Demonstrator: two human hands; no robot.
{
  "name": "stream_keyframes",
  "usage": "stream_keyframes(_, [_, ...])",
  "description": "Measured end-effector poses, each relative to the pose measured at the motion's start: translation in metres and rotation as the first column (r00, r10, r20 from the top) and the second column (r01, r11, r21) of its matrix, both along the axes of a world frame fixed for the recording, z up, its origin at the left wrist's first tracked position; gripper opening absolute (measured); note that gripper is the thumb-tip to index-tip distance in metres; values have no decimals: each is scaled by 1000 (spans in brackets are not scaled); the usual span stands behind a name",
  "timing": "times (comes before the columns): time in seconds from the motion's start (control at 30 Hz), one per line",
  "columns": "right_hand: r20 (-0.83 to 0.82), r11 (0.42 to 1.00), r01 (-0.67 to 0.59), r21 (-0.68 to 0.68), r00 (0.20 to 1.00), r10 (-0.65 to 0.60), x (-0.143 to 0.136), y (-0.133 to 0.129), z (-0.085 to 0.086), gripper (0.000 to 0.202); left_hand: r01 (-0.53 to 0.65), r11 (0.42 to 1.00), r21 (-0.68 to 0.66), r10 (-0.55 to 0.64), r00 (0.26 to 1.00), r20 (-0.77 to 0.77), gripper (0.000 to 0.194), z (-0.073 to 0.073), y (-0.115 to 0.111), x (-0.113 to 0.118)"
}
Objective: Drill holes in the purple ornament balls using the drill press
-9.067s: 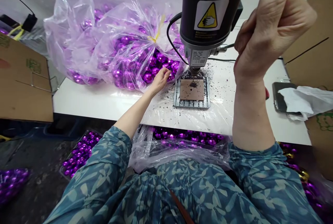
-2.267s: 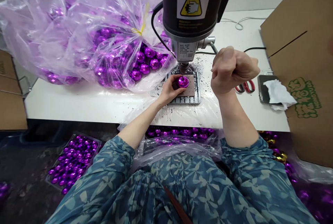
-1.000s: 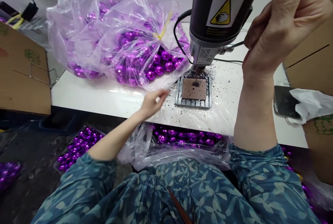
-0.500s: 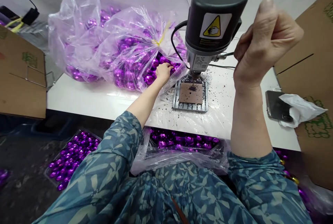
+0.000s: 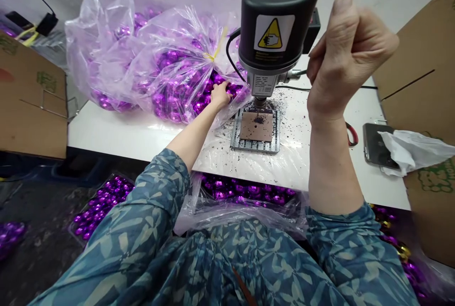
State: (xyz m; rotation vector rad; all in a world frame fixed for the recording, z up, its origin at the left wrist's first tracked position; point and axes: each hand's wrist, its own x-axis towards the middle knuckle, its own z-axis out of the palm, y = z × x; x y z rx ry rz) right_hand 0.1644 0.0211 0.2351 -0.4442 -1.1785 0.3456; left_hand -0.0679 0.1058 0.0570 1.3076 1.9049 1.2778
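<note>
My left hand (image 5: 220,96) reaches into the mouth of a clear plastic bag (image 5: 142,74), touching shiny purple balls (image 5: 201,106); its thumb and fingers look apart, with fingertips partly hidden. My right hand (image 5: 350,57) is raised and closed in a fist beside the black drill press (image 5: 279,17). A short lever from the drill runs toward that fist, but what the fingers wrap round is hidden. Under the drill's chuck (image 5: 260,101), a brown square plate (image 5: 256,127) with a small hole lies on the slotted metal base (image 5: 255,146), dusted with dark shavings.
Below the table edge, a plastic-lined container holds more purple balls (image 5: 249,191). At right are a phone (image 5: 378,145), white tissue (image 5: 414,152), a red-handled tool (image 5: 352,134) and a cardboard box (image 5: 419,69). Another box (image 5: 31,102) stands left; a tray of balls (image 5: 101,206) is on the floor.
The view has shifted, so the drill appears farther left and the red-handled tool shows. My left hand remains at the balls, its fingers more spread; my right hand stays closed.
</note>
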Motion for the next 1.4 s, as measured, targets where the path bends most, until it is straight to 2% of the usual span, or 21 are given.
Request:
stream_keyframes(0.1, [19, 1000, -16, -11, 1000, 16, 1, -3, -1, 74, 5, 992, -127, 11, 992, 129, 30, 6, -3, -1])
stream_keyframes(0.17, [37, 999, -24, -22, 999, 25, 3, -5, -1, 75, 24, 991, -132, 14, 961, 276, 28, 12, -9, -6])
stream_keyframes(0.27, [66, 999, -37, -26, 997, 39, 5, -7, -1, 74, 1, 998, -58, 30, 849, 528, 25, 23, -27, -18])
stream_keyframes(0.33, [92, 999, -34, -36, 995, 37, 4, -6, -1, 75, 19, 1000, -24, 1, 773, 634, 21, 30, -42, -25])
stream_keyframes(0.43, [111, 999, -7, -48, 994, 13, 2, -3, -1, 78, 138, 990, 24, -118, 731, 672, 19, 41, -64, -26])
stream_keyframes(0.57, [136, 996, -1, -86, 991, 13, -1, -1, -2, 76, 232, 966, 114, -252, 754, 606, 27, 46, -86, -10])
stream_keyframes(0.67, [140, 994, -27, -105, 989, 42, 1, -2, -2, 74, 195, 969, 150, -246, 766, 594, 29, 36, -95, 9])
stream_keyframes(0.8, [156, 991, 13, -136, 988, 8, 2, -5, -4, 72, 147, 982, 122, -190, 823, 536, 35, 9, -102, 34])
stream_keyframes(0.9, [174, 986, 42, -159, 985, -14, 2, -6, -6, 73, 199, 972, 127, -235, 866, 441, 41, -11, -103, 48])
stream_keyframes(1.03, [206, 982, 72, -175, 978, -35, 3, -5, -8, 74, 293, 941, 171, -338, 848, 408, 49, -30, -100, 58])
stream_keyframes(1.2, [240, 978, 92, -185, 970, -45, 5, -2, -9, 77, 300, 936, 184, -351, 840, 413, 64, -42, -95, 57])
stream_keyframes(1.3, [254, 979, 85, -185, 966, -36, 7, -1, -9, 81, 274, 947, 167, -319, 854, 410, 67, -42, -95, 54])
stream_keyframes(1.4, [261, 979, 85, -183, 965, -34, 7, -1, -6, 79, 320, 933, 167, -361, 819, 446, 72, -39, -97, 55])
